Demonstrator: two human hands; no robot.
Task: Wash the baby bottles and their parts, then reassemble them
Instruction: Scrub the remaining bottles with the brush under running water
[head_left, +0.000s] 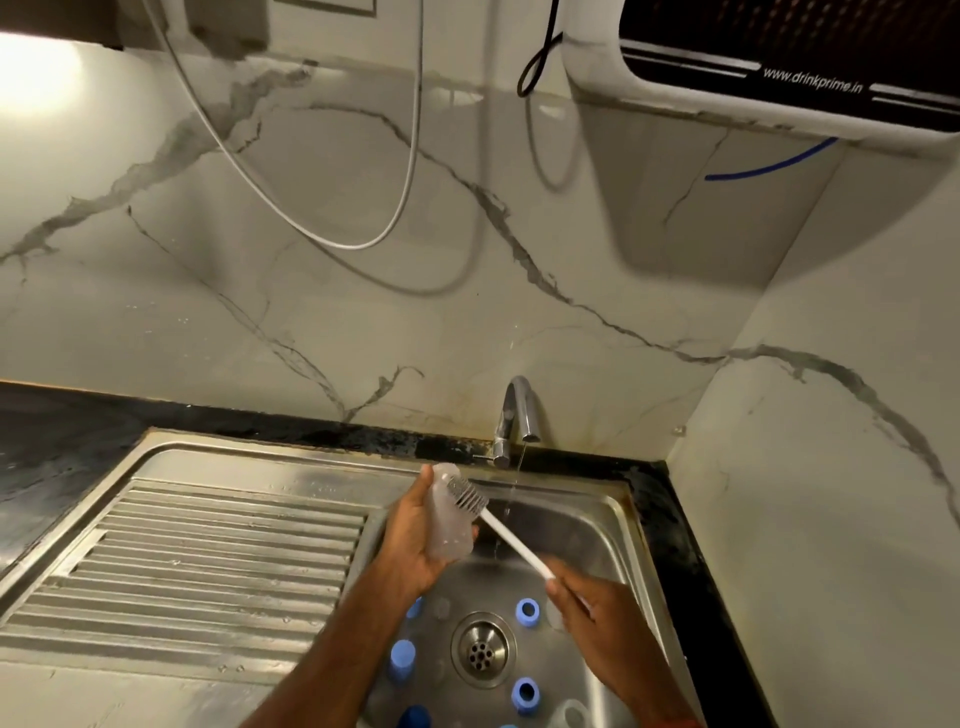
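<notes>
- The left hand (410, 540) is grasping one translucent plastic baby bottle (448, 535), fingers wrapped round its body, holding it tilted above the back left corner of the stainless-steel sink basin (587, 525).
- One long white-handled bottle brush with a grey bristle head (511, 543) is lying with its bristles at the upper part of that bottle. Whether they are inside or against the outside cannot be told.
- One curved chrome tap (511, 415) is letting a thin stream of water (519, 467) fall just right of the bottle.
- The right hand (592, 618) is clenching the lower end of the brush handle over the basin.
- Judging progress: scrubbing seems to be under way on this one bottle. The loose parts are waiting on the basin floor, and rinsing the rest and all reassembly appear to be left.
- Counting on the basin floor, left to right: three solid blue plastic caps are showing, one (402, 659) in plain view, one (414, 608) half hidden by the left forearm, and a darker one (413, 717) cut off by the bottom edge.
- Two blue plastic screw rings with open centres are lying right of the round steel drain (483, 649), one (527, 612) near the right hand and one (524, 693) lower down.
- One clear plastic piece (569, 714) is lying at the bottom edge. It is too cropped to identify.
</notes>
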